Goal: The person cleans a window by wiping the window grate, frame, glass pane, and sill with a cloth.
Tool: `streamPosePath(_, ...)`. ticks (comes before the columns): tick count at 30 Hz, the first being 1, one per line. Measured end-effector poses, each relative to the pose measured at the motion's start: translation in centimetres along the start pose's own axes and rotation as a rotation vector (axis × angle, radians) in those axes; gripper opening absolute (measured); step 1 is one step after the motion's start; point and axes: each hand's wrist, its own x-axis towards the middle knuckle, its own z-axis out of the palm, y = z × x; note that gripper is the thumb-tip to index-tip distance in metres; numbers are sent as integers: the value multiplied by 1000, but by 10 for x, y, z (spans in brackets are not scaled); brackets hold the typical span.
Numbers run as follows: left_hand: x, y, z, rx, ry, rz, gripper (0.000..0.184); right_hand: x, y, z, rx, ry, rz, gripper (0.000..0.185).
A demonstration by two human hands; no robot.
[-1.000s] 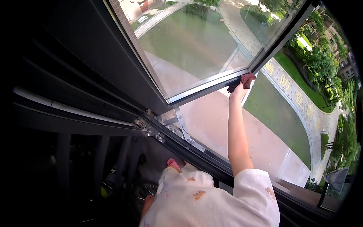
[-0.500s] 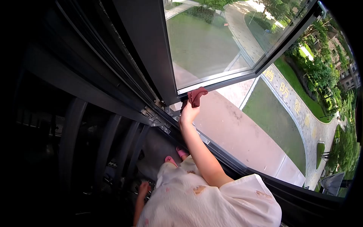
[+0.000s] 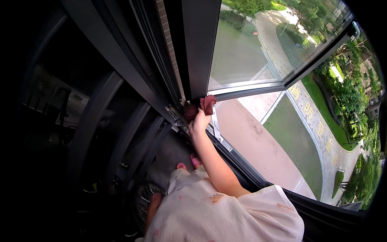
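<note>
My right hand [image 3: 200, 122] is closed around a dark red cloth [image 3: 207, 105], whose folds stick out above the fingers. The cloth is at the lower hinge-side corner of an open window sash [image 3: 254, 89] with a dark frame; part of it hangs left of my hand, in shadow. A metal hinge arm [image 3: 215, 125] shows just right of the hand, above the sill track. My left hand [image 3: 156, 199] hangs low beside my pale shirt, dim and partly out of sight, so its fingers cannot be made out.
Dark railing bars [image 3: 111, 90] stand on the left. A spoked wheel [image 3: 143, 199] lies in shadow near my left hand. My feet in pink sandals [image 3: 195, 159] are on the floor below. Outside, far down, are a paved path [image 3: 310, 113], lawn and trees.
The view has turned, shifting the sash and railing rightward. My right hand with the cloth has moved closer to the hinge-side corner, and more of the hinge arm shows.
</note>
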Motion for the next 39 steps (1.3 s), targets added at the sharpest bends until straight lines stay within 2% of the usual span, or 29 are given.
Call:
streamPosePath(2,1,8,4,-47,-2,14,18,-4,-19,8,128,103,177,38)
streamPosePath(4,-1,14,6,-69,-1,31,18,9,-30,-3,203,40,388,35)
streamPosePath(6,-3,20,8,-66,12,15,19,-1,-58,12,212,-11,482,31)
streamPosePath(8,2,11,9,-70,21,-7,19,-20,-93,40,167,-33,465,34)
streamPosePath(12,67,-114,15,-157,-107,-173,25,-20,-142,55,209,-286,288,37)
streamPosePath(16,34,-78,17,-91,-33,-106,22,-24,-182,69,134,-327,-10,38)
streamPosePath(18,25,-62,19,-80,-23,-87,21,-20,-185,61,94,-331,-60,41)
streamPosePath(20,18,-50,21,-69,-19,-75,20,-9,-181,44,-178,-267,-173,42)
streamPosePath(22,13,-41,22,-65,-17,-71,20,10,-172,16,-418,-235,-189,40)
streamPosePath(24,12,-35,21,-60,-18,-73,19,15,-171,3,-771,-325,-145,42)
streamPosePath(25,11,-31,21,-58,-20,-75,19,26,-170,-14,-854,-417,35,45)
streamPosePath(26,11,-28,20,-57,-19,-79,19,34,-156,-26,-945,-500,-159,48)
streamPosePath(28,12,-22,17,-53,-17,-94,19,46,-141,-43,-1549,-657,-714,45)
streamPosePath(32,14,-17,7,-39,-14,-145,21,51,-97,-57,-1787,-901,-890,40)
streamPosePath(35,18,-10,2,-29,-11,-169,22,55,-89,-59,-1808,-858,-809,41)
streamPosePath(39,22,-5,1,-23,-36,-176,24,45,-98,-61,-1866,-939,-867,41)
